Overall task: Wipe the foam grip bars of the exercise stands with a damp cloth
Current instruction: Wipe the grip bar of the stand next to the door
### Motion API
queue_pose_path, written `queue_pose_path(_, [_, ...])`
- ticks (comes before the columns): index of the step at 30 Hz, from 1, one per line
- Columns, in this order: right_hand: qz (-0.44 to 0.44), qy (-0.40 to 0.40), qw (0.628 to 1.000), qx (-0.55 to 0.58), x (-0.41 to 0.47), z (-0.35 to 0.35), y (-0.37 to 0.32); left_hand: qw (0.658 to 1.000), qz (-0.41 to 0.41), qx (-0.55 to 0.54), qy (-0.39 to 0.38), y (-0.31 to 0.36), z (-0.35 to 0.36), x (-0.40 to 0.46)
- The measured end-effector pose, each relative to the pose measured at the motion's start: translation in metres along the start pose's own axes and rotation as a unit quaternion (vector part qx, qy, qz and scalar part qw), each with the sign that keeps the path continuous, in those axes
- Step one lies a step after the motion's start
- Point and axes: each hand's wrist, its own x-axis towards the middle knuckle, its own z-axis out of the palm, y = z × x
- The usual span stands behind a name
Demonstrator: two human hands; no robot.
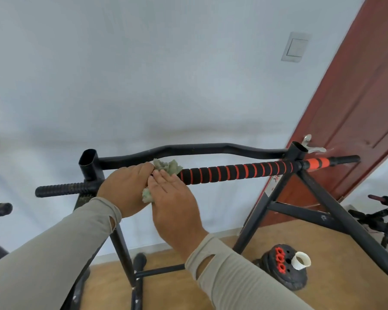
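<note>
Stand, black frame, carries the foam bar crosswise at its top. Left hand curls over the bar near its left end, fingers wrapped round cloth and bar. Right hand lies just beside it, fingers straight, pressing the cloth's lower fold. Best practice, as judged: keep the cloth encircling the bar and slide steadily toward the striped right end.

Both sleeved arms reach forward, hands meeting: left hand curled palm-down, right hand with fingers straight, alongside it.
</note>
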Motion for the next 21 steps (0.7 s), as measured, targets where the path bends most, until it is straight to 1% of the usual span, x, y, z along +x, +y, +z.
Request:
queue_pose_path(3, [-0.059,-0.035,0.996,-0.064,-0.004,-0.015,0.034,0.998,-0.056,-0.009,-0.016,0.002,-0.003,0.005])
queue_pose_path(4, [-0.06,-0.043,0.994,-0.083,-0.009,-0.024,0.052,0.997,-0.072,-0.011,-0.026,0.002,-0.003,0.005])
queue_pose_path(6, [-0.034,-0.035,0.991,-0.128,-0.02,-0.044,0.094,0.994,-0.092,-0.02,-0.047,0.003,-0.006,0.006])
queue_pose_path(10, [0.074,-0.046,0.972,-0.22,-0.04,-0.091,0.178,0.99,-0.111,-0.026,-0.086,0.005,-0.014,0.009])
queue_pose_path(12, [0.156,-0.07,0.954,-0.248,-0.048,-0.117,0.213,0.988,-0.115,-0.024,-0.099,0.004,-0.015,0.011])
queue_pose_path(15, [0.277,-0.099,0.921,-0.254,-0.052,-0.15,0.25,0.989,-0.108,-0.016,-0.099,0.003,-0.015,0.013])
queue_pose_path(18, [0.356,-0.113,0.895,-0.244,-0.051,-0.163,0.264,0.99,-0.095,-0.014,-0.107,0.002,-0.015,0.014])
queue_pose_path(19, [0.366,-0.101,0.894,-0.237,-0.05,-0.161,0.26,0.99,-0.088,-0.012,-0.11,0.001,-0.015,0.015])
queue_pose_path(21, [0.359,-0.045,0.909,-0.207,-0.051,-0.147,0.242,0.992,-0.07,-0.009,-0.108,-0.002,-0.015,0.016])
